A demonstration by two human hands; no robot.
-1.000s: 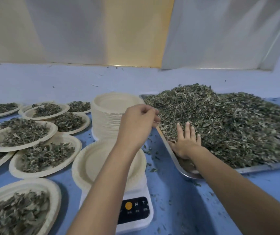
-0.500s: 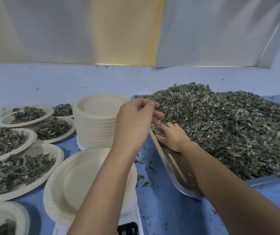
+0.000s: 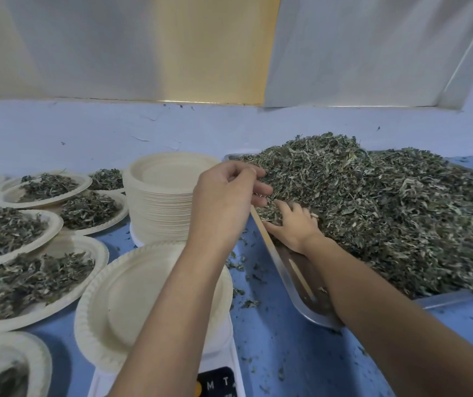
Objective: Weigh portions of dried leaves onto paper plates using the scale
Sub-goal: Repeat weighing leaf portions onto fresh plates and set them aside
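Dried leaves (image 3: 387, 213) lie heaped on a metal tray (image 3: 296, 290) toward the right edge of the worktop (image 3: 272, 353). The tray sits just beside the scale (image 3: 218, 381), so a handful has little way to go to the empty paper plate (image 3: 143, 305) on it. The right hand (image 3: 292, 224) digs into the heap's near-left corner, fingers curled around leaves; a second ago they lay flat. The left hand (image 3: 223, 202) hovers above the tray's rim with fingers bunched, and I cannot tell whether they hold anything.

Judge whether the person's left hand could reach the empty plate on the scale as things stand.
Probably yes. The left hand hangs just beyond the empty plate, its forearm crossing above it, and nothing lies on the plate or between them. The right hand is in the dried leaves.
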